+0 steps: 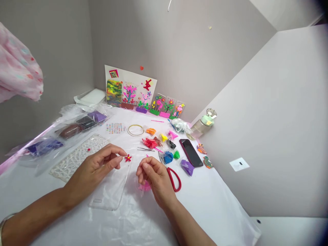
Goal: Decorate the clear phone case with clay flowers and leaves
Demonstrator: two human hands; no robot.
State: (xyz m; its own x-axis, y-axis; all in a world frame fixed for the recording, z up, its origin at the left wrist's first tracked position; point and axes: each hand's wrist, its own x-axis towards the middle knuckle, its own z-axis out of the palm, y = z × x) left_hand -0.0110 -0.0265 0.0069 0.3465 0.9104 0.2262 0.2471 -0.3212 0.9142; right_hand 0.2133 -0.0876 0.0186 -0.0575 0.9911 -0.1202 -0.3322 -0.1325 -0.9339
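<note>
Head view: left hand (pixel 96 167) and right hand (pixel 156 179) both pinched, seemingly empty, beside one clay flower (pixel 127 158).

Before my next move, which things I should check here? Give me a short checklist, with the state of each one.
Clear phone case lying flat on the plastic sheet: ok.
Red-and-yellow clay flower fixed to the case: cannot tell.
Left hand apart from the flower: cannot tell, very close.
Right hand pinching something small: cannot tell.
Pink clay near the right hand: ok.
Red-handled scissors within reach: ok.
</note>
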